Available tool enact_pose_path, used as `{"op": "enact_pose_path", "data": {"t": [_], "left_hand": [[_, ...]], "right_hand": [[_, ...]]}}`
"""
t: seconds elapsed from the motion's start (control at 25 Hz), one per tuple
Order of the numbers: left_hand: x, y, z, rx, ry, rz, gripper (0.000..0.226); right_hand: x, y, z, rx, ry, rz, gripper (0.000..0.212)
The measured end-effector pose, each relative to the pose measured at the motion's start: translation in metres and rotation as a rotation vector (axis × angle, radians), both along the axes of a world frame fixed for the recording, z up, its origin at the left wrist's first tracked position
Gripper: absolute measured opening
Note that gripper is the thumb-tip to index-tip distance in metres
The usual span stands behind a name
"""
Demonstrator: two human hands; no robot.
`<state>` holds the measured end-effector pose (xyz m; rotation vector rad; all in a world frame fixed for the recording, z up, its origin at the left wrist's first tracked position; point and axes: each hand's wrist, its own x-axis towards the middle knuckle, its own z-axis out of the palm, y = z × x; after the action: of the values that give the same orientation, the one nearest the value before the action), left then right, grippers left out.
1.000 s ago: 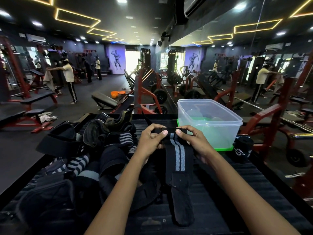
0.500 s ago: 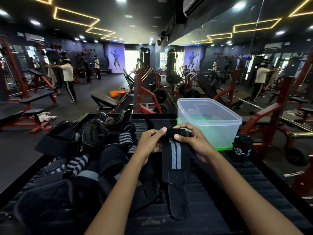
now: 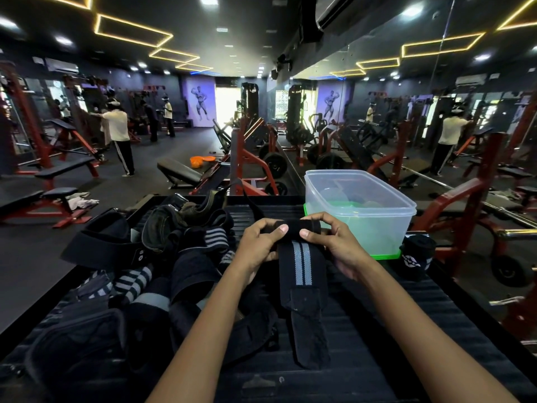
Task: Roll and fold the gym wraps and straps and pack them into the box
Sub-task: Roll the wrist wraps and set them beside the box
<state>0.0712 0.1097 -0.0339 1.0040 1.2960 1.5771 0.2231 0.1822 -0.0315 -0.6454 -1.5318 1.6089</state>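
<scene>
- Head view counts: one wrist wrap (image 3: 300,266) in the hands, one clear plastic box (image 3: 359,210), one green lid (image 3: 386,255) under the box, one already rolled wrap (image 3: 415,257), and one heap of loose wraps and straps (image 3: 151,257) too tangled to count.
- All of it lies on a dark ribbed tabletop (image 3: 392,330).
- Two bare forearms reach forward from the bottom edge and meet just in front of the box, a little to its left.
- Left hand (image 3: 258,245) is curled, knuckles outward, its thumb laid on top of the rolled end of the wrist wrap and its fingers (image 3: 271,255) tucked beneath it, gripping the roll.
- Right hand (image 3: 338,245) mirrors it, thumb on the roll and fingers (image 3: 318,218) arched over the far side, pinching the same roll.
- Rolled end of the wrist wrap sits between the two thumbs, level with the box's near wall; its black tail with two grey stripes hangs down toward the viewer onto the tabletop.
- Rolled wrap stands just right of the box, touching the lid's corner.
- Heap lies well left of the box.
- Box stands open, on its lid; its contents cannot be made out.
</scene>
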Motion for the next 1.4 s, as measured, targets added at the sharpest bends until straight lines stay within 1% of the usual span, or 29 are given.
{"op": "enact_pose_path", "data": {"t": [0.08, 0.24, 0.36, 0.44, 0.52, 0.6, 0.72, 0.76, 0.84, 0.96, 1.04, 1.12, 1.24, 1.36, 1.4], "left_hand": [[0.0017, 0.0003, -0.0009, -0.032, 0.000, 0.017, 0.028], [0.0016, -0.0015, 0.0011, -0.005, -0.002, 0.024, 0.015], [0.0017, -0.0028, 0.0021, -0.002, 0.002, 0.002, 0.013], [0.0019, -0.0032, 0.0019, -0.008, 0.007, -0.012, 0.011], [0.0024, -0.0031, 0.0012, -0.005, 0.001, -0.028, 0.012], [0.0018, -0.0019, 0.0001, -0.022, -0.018, -0.040, 0.017], [0.0000, 0.0004, -0.0016, -0.071, -0.026, -0.012, 0.035], [-0.0005, 0.0003, -0.0017, -0.074, -0.015, 0.000, 0.035], [-0.0011, -0.0014, -0.0004, -0.056, -0.014, 0.006, 0.024], [0.0001, -0.0044, 0.0034, -0.030, -0.027, -0.006, 0.011], [0.0009, -0.0056, 0.0046, -0.027, -0.023, -0.015, 0.010], [0.0013, -0.0060, 0.0040, -0.018, -0.028, -0.026, 0.012], [0.0013, -0.0058, 0.0026, -0.027, -0.050, -0.044, 0.014], [0.0011, -0.0020, 0.0009, -0.067, -0.072, -0.053, 0.032], [0.0012, -0.0015, 0.0008, -0.079, -0.084, -0.048, 0.033]], "right_hand": [[0.0004, -0.0004, 0.0002, 0.017, 0.000, 0.016, 0.034], [0.0007, -0.0012, 0.0002, 0.006, 0.001, 0.054, 0.039], [-0.0005, -0.0006, -0.0013, -0.049, -0.021, 0.040, 0.038], [-0.0010, 0.0005, -0.0019, -0.067, -0.028, 0.013, 0.034], [-0.0004, 0.0013, -0.0018, -0.036, -0.009, -0.004, 0.024], [0.0004, -0.0002, -0.0004, 0.003, -0.003, -0.011, 0.022], [0.0008, -0.0008, -0.0015, 0.041, -0.018, 0.002, 0.030], [0.0008, -0.0014, -0.0011, 0.039, -0.020, 0.015, 0.032], [-0.0002, -0.0028, -0.0005, 0.019, -0.008, 0.041, 0.031], [-0.0027, -0.0041, -0.0017, -0.068, 0.007, 0.031, 0.019], [-0.0030, -0.0033, -0.0024, -0.111, -0.020, 0.011, 0.024], [-0.0011, -0.0033, -0.0012, -0.112, -0.031, -0.011, 0.024], [-0.0003, -0.0048, 0.0006, -0.096, 0.010, -0.016, 0.021], [-0.0028, -0.0061, -0.0001, -0.025, -0.005, -0.010, 0.027], [-0.0033, -0.0057, -0.0007, -0.006, -0.007, 0.000, 0.029]]}}
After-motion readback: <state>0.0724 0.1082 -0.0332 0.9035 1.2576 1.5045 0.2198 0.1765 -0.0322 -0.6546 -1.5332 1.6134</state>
